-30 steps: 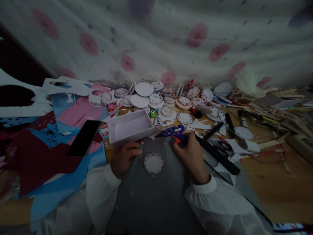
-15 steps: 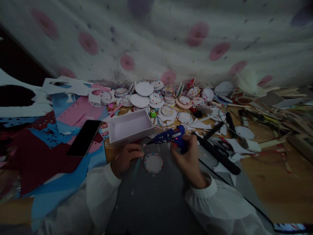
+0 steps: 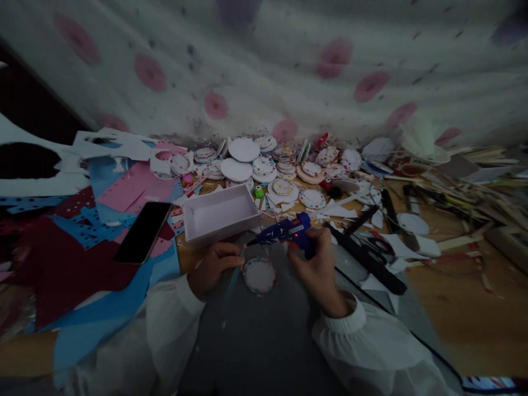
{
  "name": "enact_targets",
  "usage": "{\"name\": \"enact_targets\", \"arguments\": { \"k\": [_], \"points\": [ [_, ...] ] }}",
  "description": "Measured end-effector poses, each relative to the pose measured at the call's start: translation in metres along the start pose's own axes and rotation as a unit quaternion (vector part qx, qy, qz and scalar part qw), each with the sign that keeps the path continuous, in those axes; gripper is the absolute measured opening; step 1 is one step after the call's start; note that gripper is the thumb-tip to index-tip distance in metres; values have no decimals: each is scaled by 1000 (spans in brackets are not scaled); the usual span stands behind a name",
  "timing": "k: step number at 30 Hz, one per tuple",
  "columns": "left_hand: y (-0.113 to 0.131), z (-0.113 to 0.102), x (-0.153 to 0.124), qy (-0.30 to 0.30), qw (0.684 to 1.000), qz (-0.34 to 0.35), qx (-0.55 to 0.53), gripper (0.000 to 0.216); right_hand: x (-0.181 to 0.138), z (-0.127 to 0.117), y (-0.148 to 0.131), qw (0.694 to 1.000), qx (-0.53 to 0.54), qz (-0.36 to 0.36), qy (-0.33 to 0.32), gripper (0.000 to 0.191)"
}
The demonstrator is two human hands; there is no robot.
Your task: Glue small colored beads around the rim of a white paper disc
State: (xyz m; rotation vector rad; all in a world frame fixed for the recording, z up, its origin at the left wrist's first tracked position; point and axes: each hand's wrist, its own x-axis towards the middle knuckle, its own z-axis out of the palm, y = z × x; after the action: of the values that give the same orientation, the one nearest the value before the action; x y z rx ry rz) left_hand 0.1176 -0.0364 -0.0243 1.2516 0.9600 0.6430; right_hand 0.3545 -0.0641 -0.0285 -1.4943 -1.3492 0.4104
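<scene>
Apparently glue application is underway: left hand (image 3: 216,267) pinches 1 slim teal stick (image 3: 234,278), right hand (image 3: 317,268) grips the blue glue gun (image 3: 284,230); next calls for steady aim.

The right fingers (image 3: 322,236) cover part of the glue gun's (image 3: 284,228) handle, and whether its nozzle touches the tiny pale bit atop the thin stick (image 3: 234,280) in the left fingers (image 3: 226,249) is too small to tell. That stick's lower end blurs into the grey mat (image 3: 247,341). The picture's edges cut off both white sleeves (image 3: 375,346), the curtain (image 3: 264,66) and a bright, unreadable patch (image 3: 489,383) at lower right.
</scene>
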Motion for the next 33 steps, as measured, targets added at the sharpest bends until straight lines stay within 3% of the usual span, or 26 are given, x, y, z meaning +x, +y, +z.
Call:
{"name": "enact_targets", "arguments": {
  "k": [20,33],
  "points": [
    [10,3,-1,0,1000,2,19,26,0,-2,-4,1000,-6,-22,-3,31],
    [4,0,0,-7,1000,1,11,26,0,-2,-4,1000,-7,-26,2,31]
  ]
}}
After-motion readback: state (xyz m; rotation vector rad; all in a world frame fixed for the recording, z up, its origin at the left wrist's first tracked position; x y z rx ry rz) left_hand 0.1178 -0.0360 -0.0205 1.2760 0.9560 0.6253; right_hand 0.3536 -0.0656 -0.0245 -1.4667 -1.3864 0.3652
